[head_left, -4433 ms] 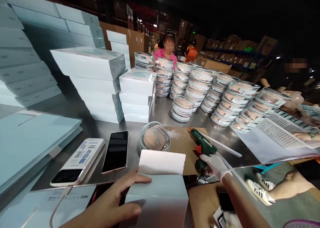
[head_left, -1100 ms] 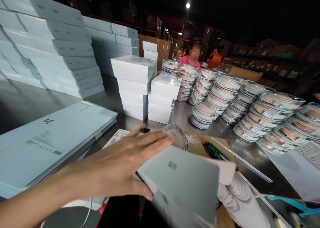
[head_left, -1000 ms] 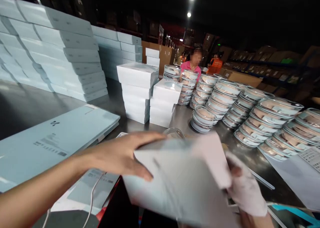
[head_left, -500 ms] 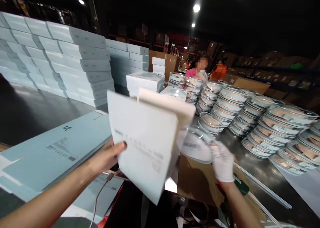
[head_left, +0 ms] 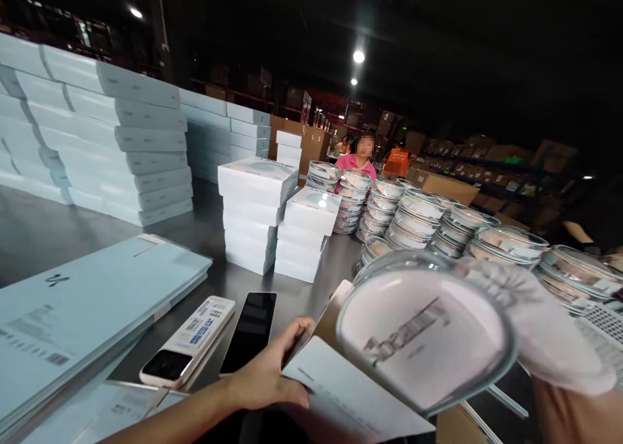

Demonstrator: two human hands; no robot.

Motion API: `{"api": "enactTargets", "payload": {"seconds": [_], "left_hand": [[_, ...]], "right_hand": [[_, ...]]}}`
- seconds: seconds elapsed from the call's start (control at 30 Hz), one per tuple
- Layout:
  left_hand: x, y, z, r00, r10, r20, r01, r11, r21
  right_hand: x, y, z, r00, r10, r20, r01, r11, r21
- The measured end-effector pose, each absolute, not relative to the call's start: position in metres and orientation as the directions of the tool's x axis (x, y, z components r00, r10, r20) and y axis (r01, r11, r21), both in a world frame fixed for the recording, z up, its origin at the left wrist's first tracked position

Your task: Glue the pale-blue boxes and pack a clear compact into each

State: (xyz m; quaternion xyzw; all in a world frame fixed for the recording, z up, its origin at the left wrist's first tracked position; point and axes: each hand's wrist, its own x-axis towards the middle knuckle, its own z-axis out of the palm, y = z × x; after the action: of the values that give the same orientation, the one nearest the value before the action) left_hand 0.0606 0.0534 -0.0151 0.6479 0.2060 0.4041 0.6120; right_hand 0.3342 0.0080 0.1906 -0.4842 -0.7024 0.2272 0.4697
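The left hand is gripping an open box; the gloved right hand is holding a clear container tilted at the box's mouth, seemingly not fully inside. Beyond, closed boxes are standing stacked; other containers are standing unboxed.

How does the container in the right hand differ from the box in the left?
Shape: the container is rounded; the box has straight edges and corners.
Print: the container bears large dark lettering, the box small faint print.
Hold: the gloved right hand grips the container, the bare left hand the box.
Both are tilted, with pale printed faces showing.
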Motion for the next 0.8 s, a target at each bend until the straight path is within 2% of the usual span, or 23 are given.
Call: {"api": "enactTargets", "payload": {"seconds": [0.03,0.1,0.17,0.2,0.27,0.33,0.4,0.47,0.53,0.63,0.73,0.8], "left_hand": [[0.061,0.053,-0.020,0.582,0.769,0.264,-0.226,-0.159,0.961],[0.061,0.051,-0.028,0.558,0.789,0.257,-0.230,-0.150,0.962],[0.058,0.051,-0.036,0.538,0.804,0.254,-0.239,-0.144,0.960],[0.056,0.050,-0.039,0.531,0.808,0.254,-0.245,-0.141,0.959],[0.053,0.050,-0.045,0.513,0.820,0.253,-0.253,-0.137,0.958],[0.051,0.048,-0.049,0.464,0.831,0.307,-0.290,-0.185,0.939],[0.048,0.044,-0.050,0.374,0.807,0.458,-0.325,-0.348,0.879],[0.045,0.040,-0.048,0.313,0.727,0.611,-0.295,-0.537,0.790],[0.045,0.035,-0.043,0.327,0.669,0.668,-0.223,-0.632,0.742],[0.050,0.029,-0.035,0.313,0.751,0.581,-0.134,-0.571,0.810],[0.059,0.026,-0.032,0.095,0.880,0.465,-0.100,-0.456,0.884],[0.060,0.028,-0.028,0.003,0.904,0.427,-0.089,-0.425,0.901]], "right_hand": [[0.322,0.005,0.187,-0.139,0.898,0.417,0.479,0.430,-0.765],[0.308,-0.003,0.170,-0.156,0.853,0.497,0.540,0.495,-0.681],[0.309,-0.011,0.137,-0.022,0.757,0.653,0.606,0.530,-0.594],[0.313,-0.014,0.116,0.073,0.723,0.686,0.610,0.512,-0.605],[0.321,-0.017,0.070,0.207,0.716,0.667,0.516,0.500,-0.696],[0.319,-0.018,0.025,0.178,0.722,0.668,0.360,0.584,-0.727],[0.306,-0.020,-0.009,0.169,0.777,0.607,0.265,0.557,-0.787],[0.285,-0.025,-0.029,0.228,0.808,0.543,0.286,0.478,-0.831],[0.266,-0.031,-0.035,0.273,0.779,0.564,0.373,0.455,-0.809],[0.241,-0.036,-0.028,0.367,0.737,0.567,0.467,0.381,-0.798],[0.221,-0.034,-0.013,0.514,0.769,0.380,0.318,0.241,-0.917],[0.220,-0.031,-0.005,0.508,0.807,0.301,0.159,0.256,-0.954]]}}
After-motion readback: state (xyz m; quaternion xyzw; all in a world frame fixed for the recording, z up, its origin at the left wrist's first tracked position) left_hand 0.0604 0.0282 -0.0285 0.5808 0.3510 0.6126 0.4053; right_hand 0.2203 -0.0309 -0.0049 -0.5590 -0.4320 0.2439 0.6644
